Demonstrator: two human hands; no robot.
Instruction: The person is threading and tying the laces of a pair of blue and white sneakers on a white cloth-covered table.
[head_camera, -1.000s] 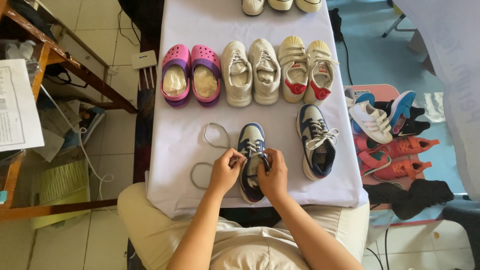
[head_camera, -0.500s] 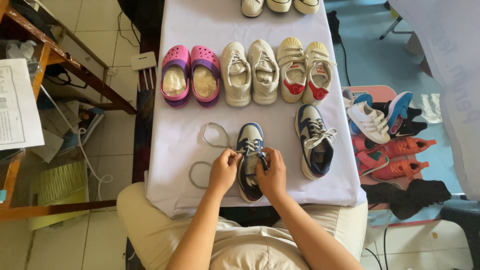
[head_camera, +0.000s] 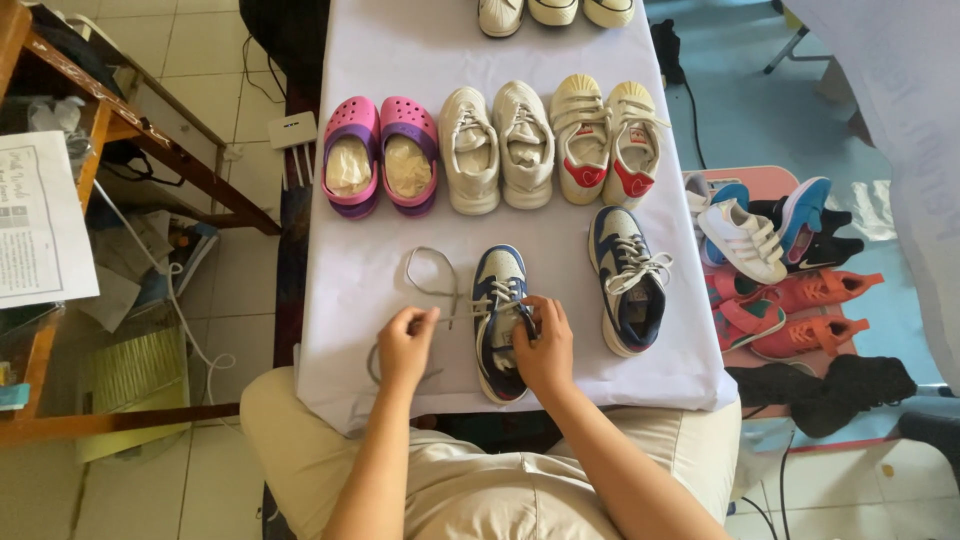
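Seated person's left hand (head_camera: 405, 345) pinches a grey shoelace (head_camera: 432, 285); right hand (head_camera: 545, 345) grips a blue-and-white lace-up sneaker (head_camera: 500, 320) at the near edge of a white-covered desk (head_camera: 390, 230). Its mate (head_camera: 628, 280) lies just to the rt. Beyond: pink-and-purple clogs (head_camera: 380, 155), cream sneakers (head_camera: 498, 145).

A white-covered table (head_camera: 400, 60) ran from the centre toward twelve o'clock over a pale tiled floor (head_camera: 200, 40), with a wooden frame (head_camera: 150, 140) and papers (head_camera: 40, 225) at nine to ten o'clock, and a sunlit blue floor (head_camera: 760, 120) at two o'clock beside a white sheet (head_camera: 900, 120).
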